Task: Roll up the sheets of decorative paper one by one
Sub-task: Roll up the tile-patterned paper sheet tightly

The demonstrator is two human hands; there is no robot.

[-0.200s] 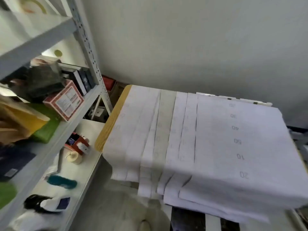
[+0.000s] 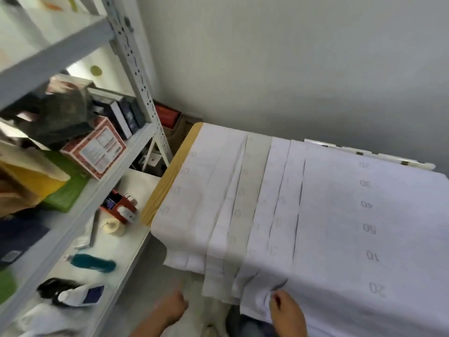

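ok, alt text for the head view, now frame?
A person's right hand pinches the near corner of the top white numbered paper sheet, one of several overlapping sheets draped over a wood-edged table. The left hand, fingers curled, hangs beside the table holding nothing. A cluttered grey metal shelving unit stands to the left.

A light wooden desk (image 2: 170, 178) carried a fanned stack of overlapping white paper sheets printed with faint numbers (image 2: 340, 215), their near ends drooping over its front edge. Only the wooden left border showed bare beside them.
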